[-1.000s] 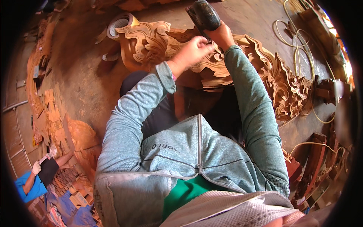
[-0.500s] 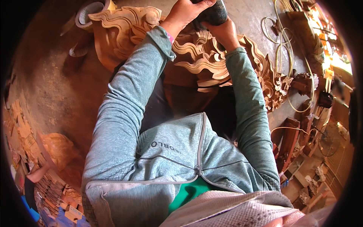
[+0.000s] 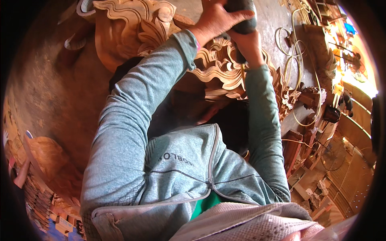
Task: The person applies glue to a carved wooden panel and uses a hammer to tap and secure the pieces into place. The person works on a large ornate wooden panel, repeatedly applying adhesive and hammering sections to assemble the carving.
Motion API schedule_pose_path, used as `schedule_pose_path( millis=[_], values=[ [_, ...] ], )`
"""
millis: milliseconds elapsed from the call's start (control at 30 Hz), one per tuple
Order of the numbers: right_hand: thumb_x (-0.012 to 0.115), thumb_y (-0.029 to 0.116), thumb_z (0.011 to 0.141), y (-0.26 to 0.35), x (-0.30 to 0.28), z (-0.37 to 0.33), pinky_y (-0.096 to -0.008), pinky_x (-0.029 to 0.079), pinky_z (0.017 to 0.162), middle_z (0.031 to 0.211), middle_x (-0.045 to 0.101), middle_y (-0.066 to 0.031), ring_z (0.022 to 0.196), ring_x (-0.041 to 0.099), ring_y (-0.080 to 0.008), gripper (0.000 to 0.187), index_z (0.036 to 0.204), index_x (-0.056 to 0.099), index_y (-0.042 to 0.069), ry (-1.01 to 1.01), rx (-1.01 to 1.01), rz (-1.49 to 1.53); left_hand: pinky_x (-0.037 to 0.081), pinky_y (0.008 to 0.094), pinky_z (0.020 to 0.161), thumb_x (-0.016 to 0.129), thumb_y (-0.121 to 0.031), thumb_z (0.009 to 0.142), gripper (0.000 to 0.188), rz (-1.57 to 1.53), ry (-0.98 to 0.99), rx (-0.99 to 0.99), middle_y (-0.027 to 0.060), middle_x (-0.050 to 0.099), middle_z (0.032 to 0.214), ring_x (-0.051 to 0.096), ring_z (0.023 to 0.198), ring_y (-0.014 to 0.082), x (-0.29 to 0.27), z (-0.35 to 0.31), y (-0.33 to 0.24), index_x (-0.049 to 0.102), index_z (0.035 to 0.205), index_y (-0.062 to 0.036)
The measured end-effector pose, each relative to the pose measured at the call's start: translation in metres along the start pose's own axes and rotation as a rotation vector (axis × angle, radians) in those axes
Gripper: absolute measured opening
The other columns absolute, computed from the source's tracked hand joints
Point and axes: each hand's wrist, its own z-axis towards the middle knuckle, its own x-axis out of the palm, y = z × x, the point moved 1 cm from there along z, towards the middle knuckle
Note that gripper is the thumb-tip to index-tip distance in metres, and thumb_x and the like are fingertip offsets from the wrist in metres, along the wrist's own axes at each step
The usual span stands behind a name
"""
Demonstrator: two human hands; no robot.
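Observation:
My left hand [image 3: 212, 25] is closed at the top edge, its thumb lying across a dark, rounded hand tool [image 3: 244, 26]. Lower on the right, my right hand [image 3: 248, 45] wraps round the same tool. Both hands seem to grip it, though the picture's edge cuts off its far end, so its exact kind is unclear. Below and beyond them spreads a brown wood carving [image 3: 219, 73] with wavy scrolls and leaf shapes. Its taller left part [image 3: 130, 22] has a rounded knob. My forearms, in grey-green sleeves, hide some of the carving. Whether the tool touches the wood cannot be seen.
A pale ring-shaped roll [image 3: 85, 9] lies at the far left. Looped yellowish hose [image 3: 299, 56] rests on the floor at the right. Wood blocks and offcuts [image 3: 309, 188] crowd the right side. Stacked wood strips and a small carton [image 3: 64, 225] are at lower left.
Both hands and the tool have moved slightly right and down in the picture, still together. The view has shifted a little too, with the carving's left part higher.

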Motion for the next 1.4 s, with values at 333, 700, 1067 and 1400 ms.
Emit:
schedule_pose_path(
  millis=[333,700,1067,1400],
  values=[
    [0.074,0.014,0.084,0.059,-0.047,-0.107,-0.0251,0.046,0.053,0.074,0.063,-0.0009,0.061,0.058,-0.0073,0.028,0.106,0.063,0.000,0.332,0.295,-0.234,0.033,0.0511,0.110,0.083,-0.068,0.060,0.111,-0.135,0.022,-0.645,0.0312,0.044,0.134,0.035,0.129,0.0464,0.041,-0.102,-0.036,0.047,0.131,0.0090],
    [0.071,0.012,0.084,0.085,-0.031,-0.100,-0.0295,0.053,0.066,0.094,0.068,-0.0075,0.078,0.065,-0.0123,0.042,0.122,0.056,-0.001,0.436,0.389,-0.472,0.039,0.0462,0.103,0.089,-0.051,0.062,0.096,-0.185,-0.109,-0.797,0.0247,0.049,0.122,0.045,0.117,0.0352,0.038,-0.111,-0.037,0.045,0.127,0.0046],
    [0.072,0.011,0.079,0.052,-0.033,-0.104,-0.0339,0.055,0.072,0.094,0.070,-0.0151,0.086,0.070,-0.0184,0.046,0.119,0.055,-0.003,0.386,0.384,-0.417,0.035,0.0486,0.108,0.090,-0.049,0.060,0.108,-0.277,-0.126,-0.814,0.0291,0.038,0.129,0.040,0.121,0.0392,0.033,-0.115,-0.039,0.035,0.135,0.0064],
    [0.073,0.005,0.081,0.028,-0.035,-0.104,-0.0279,0.052,0.063,0.089,0.068,-0.0047,0.076,0.063,-0.0094,0.035,0.113,0.061,-0.004,0.306,0.263,-0.201,0.040,0.0472,0.102,0.090,-0.046,0.064,0.094,0.020,-0.072,-0.568,0.0225,0.050,0.119,0.041,0.116,0.0349,0.042,-0.114,-0.030,0.047,0.130,0.0036]
  ],
)
